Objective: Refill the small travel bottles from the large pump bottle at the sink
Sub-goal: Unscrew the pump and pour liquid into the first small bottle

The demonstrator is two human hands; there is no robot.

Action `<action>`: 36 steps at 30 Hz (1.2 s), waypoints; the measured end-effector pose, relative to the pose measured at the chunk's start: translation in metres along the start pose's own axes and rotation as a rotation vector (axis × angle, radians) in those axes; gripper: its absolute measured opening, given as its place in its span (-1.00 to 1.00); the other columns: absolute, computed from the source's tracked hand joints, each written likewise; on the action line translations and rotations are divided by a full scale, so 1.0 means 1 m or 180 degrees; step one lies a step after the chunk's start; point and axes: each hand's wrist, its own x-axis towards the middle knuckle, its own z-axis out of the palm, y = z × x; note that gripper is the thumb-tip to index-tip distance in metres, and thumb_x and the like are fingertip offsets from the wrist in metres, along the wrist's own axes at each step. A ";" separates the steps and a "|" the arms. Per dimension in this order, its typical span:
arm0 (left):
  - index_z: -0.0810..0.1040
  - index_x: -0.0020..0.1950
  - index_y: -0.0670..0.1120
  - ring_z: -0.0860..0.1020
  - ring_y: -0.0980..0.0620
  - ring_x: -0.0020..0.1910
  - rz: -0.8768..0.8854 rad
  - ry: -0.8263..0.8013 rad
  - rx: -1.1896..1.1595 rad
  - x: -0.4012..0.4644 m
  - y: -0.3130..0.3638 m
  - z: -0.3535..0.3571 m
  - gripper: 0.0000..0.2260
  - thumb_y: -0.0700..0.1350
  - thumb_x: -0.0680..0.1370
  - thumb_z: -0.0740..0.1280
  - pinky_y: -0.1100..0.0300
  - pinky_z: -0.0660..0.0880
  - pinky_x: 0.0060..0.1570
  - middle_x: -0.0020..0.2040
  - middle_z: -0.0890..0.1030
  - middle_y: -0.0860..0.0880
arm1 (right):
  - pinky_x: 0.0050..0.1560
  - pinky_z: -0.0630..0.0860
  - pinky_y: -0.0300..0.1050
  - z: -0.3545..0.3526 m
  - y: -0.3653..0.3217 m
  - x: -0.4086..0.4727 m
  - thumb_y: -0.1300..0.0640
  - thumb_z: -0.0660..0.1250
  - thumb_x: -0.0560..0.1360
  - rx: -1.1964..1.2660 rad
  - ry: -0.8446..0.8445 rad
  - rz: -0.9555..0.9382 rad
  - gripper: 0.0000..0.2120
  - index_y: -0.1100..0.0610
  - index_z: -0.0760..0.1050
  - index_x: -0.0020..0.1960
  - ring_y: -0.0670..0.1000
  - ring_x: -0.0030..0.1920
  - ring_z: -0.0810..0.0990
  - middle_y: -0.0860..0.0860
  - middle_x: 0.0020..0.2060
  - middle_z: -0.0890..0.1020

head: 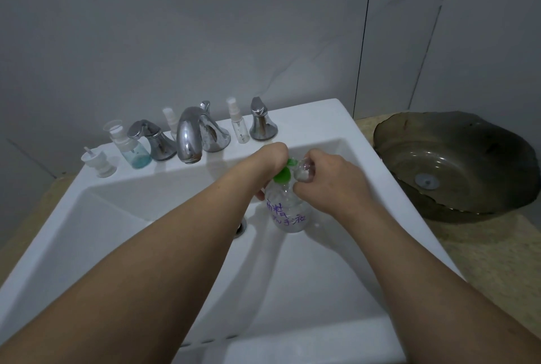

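Observation:
A large clear pump bottle point(288, 214) with purple handwriting and a green pump head point(282, 175) stands in the white sink point(123, 217), near the drain point(240, 227). My left hand point(269, 161) bends down over the pump head, fingers curled round it and the neck. My right hand point(330, 179) grips a small clear travel bottle point(306, 172) and holds it against the green nozzle. The mouth of the small bottle is hidden by my fingers.
On the sink's back ledge stand a chrome faucet point(190, 135) with two handles, two small spray bottles point(240, 125) point(169, 117), a bottle holding blue liquid point(133, 148) and a loose white pump cap point(99, 161). A dark glass bowl point(450, 164) sits on the counter at right.

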 end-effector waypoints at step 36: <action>0.56 0.01 -0.16 0.61 -0.19 -0.08 -0.0099 -0.0008 0.0059 -0.004 -0.002 -0.010 -0.60 0.04 0.45 0.06 -0.21 0.44 0.12 -0.02 0.63 -0.13 | -0.17 0.40 -0.12 0.003 0.001 0.002 -0.04 0.36 0.33 0.0172 0.0117 0.0007 -0.77 -0.06 0.36 -0.09 0.08 -0.08 0.57 -0.08 -0.11 0.60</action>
